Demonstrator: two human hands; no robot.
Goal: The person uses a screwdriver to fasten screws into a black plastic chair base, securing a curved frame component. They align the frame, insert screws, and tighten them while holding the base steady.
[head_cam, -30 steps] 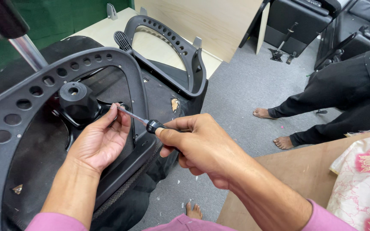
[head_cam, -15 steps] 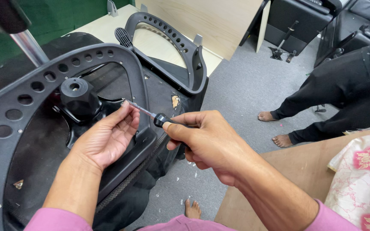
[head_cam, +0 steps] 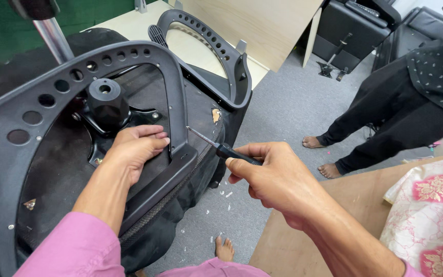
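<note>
Head view: an upturned office chair lies across the left half of the frame, its black seat underside (head_cam: 62, 169) facing up. A black plastic armrest loop (head_cam: 175, 102) with a row of round holes arches over it from 9 o'clock to the centre, and a second armrest loop (head_cam: 232, 72) stands behind at 12 o'clock.

The left hand (head_cam: 132, 151), just left of centre, rests on the seat underside with its fingers curled loosely together, the fingertips (head_cam: 162, 139) touching the inner edge of the near armrest loop; it holds nothing that can be seen. At 11 o'clock of this hand sits the black round post socket (head_cam: 106, 102) on its metal plate.

The right hand (head_cam: 278, 179), right of centre, is closed around a screwdriver (head_cam: 221, 147) with a black handle. The thin metal shaft points to 10 o'clock, and its tip sits just beside the armrest loop's outer edge; whether it touches cannot be told.

At 3 o'clock another person's bare feet (head_cam: 329, 154) stand on grey carpet (head_cam: 283, 102). A wooden bench (head_cam: 365, 205) fills 5 o'clock, with a flowered cloth (head_cam: 431, 205) lying on it.
</note>
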